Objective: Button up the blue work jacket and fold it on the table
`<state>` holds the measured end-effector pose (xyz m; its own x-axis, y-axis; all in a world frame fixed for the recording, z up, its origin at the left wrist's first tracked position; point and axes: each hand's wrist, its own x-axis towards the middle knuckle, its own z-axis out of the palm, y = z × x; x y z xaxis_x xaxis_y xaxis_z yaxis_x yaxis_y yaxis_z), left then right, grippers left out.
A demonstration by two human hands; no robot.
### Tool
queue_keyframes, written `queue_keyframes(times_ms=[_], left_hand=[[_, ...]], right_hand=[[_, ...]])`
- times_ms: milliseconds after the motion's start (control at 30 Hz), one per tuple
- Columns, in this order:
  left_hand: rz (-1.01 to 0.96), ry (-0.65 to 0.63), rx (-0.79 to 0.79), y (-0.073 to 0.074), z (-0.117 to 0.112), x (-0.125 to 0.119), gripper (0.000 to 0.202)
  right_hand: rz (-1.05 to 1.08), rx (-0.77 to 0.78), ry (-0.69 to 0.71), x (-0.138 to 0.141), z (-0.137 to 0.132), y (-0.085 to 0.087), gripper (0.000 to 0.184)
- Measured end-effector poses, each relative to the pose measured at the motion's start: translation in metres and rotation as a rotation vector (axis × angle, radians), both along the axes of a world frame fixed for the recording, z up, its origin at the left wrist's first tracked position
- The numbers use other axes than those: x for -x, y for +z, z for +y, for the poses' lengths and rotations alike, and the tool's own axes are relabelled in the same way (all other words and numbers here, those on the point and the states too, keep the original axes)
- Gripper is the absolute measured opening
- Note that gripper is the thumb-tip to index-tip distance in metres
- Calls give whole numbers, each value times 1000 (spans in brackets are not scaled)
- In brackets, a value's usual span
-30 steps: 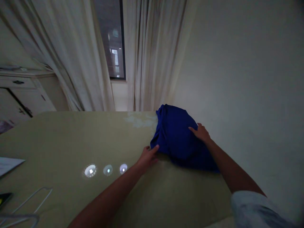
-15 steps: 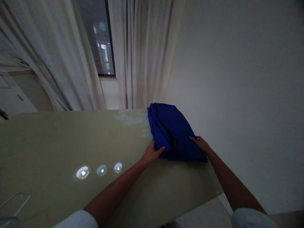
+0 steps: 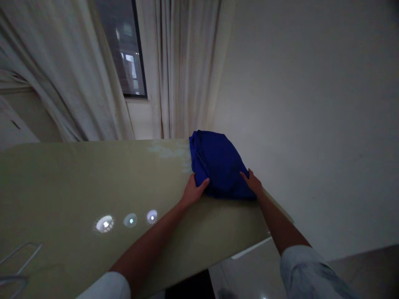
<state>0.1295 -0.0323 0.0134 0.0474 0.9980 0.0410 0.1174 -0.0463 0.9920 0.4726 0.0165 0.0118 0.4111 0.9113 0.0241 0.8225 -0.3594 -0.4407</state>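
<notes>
Well, the dark blue cloth (image 3: pixel 218 164) sits bunched in a rounded heap at the far side of the olive-green desk (image 3: pixel 68 178), held between the person's two hands, which stay apart with the heap filling the gap. The left hand (image 3: pixel 193 191) presses against its near left side with the fingers spread, and the right hand (image 3: pixel 252 182) rests against its right flank, fingertips on the cloth. Neither looks clamped, though the dim light makes it hard to tell whether any fingers are pinching fabric. Folds and edges are lost in the dark blue, so what kind of garment this is stays hidden.

Compared with a second ago, the heap is tighter and narrower, and the hands have drawn closer together. Its top rises past the line of the far edge, so the gap to that edge can't be made out. Behind it hang pale curtains (image 3: pixel 187 70) beside a dark window (image 3: pixel 124 45). To the left the desk runs on under three bright lamp reflections (image 3: pixel 131 220) — and a wire hanger (image 3: pixel 21 265) is cut off at the lower left corner. On the right, the desk's edge slants down toward the tiled floor (image 3: pixel 246 274), not far past the right hand.
</notes>
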Motion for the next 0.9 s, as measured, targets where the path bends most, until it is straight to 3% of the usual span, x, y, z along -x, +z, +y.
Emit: queue_keyframes(times_ms=[133,233,367,467,600,667,733,800,833,867,900], left_hand=[[-263,9,204,15,28,-14,104],[-220,52,324,24,42,-19,109],[-132,39,361,34,53,-2,90],[-9,46,314,51,68,44,68],[278,163,215,91,90,147,67],[433,263,179,112,93,201,73],[619,414,100,126,88,243,75],[905,546,-75,127,79,264,76],[1054,539,-158,123,73,266,76],[1183,463,-216,116,67,264,77],[1275,330,-240,106,62,258,80]], right_hand=[[10,-13,22,20,-11,5,80],[-27,-11,27,38,-24,11,77],[-68,-20,30,77,-39,16,76],[-76,-66,66,129,-43,13,71],[-10,-137,216,229,-41,-3,70],[58,-177,417,280,-43,-12,78],[113,-158,761,320,-50,-19,86],[152,-150,1123,344,-57,-24,85],[185,-184,1218,349,-58,-26,81],[233,-255,1210,350,-57,-27,76],[291,-350,1100,346,-53,-27,71]])
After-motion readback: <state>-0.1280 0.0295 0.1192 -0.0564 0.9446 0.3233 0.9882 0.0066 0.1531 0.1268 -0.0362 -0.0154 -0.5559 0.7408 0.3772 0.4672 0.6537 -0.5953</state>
